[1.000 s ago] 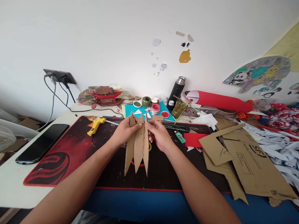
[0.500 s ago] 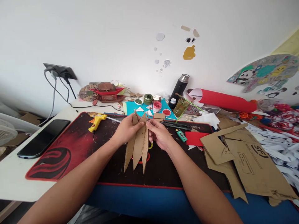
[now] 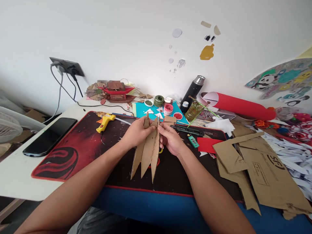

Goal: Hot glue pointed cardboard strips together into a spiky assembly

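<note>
Between my hands, above the dark desk mat (image 3: pixel 170 182), I hold a brown cardboard piece (image 3: pixel 148 152) made of several long strips with pointed lower ends. My left hand (image 3: pixel 137 132) is closed on its upper left part, thumb pressed on the front. My right hand (image 3: pixel 170 138) pinches the upper edge of the right strip between thumb and fingers. Short cardboard points stick up above the fingers. Behind the strips, part of a red ring-shaped item (image 3: pixel 158 162) shows; the cardboard hides the rest of it.
A yellow glue gun (image 3: pixel 106 123) and a black phone (image 3: pixel 50 136) lie to the left. Paint jars (image 3: pixel 168 109), a black thermos (image 3: pixel 193 91) and a brush jar (image 3: pixel 192 110) stand at the back. Cut cardboard (image 3: pixel 265 175), red card (image 3: pixel 208 144) and white paper strips (image 3: pixel 290 159) are on the right.
The view has shifted a little, so the scene sits slightly more to the right. Both hands keep their hold on the cardboard piece, which has barely turned.
</note>
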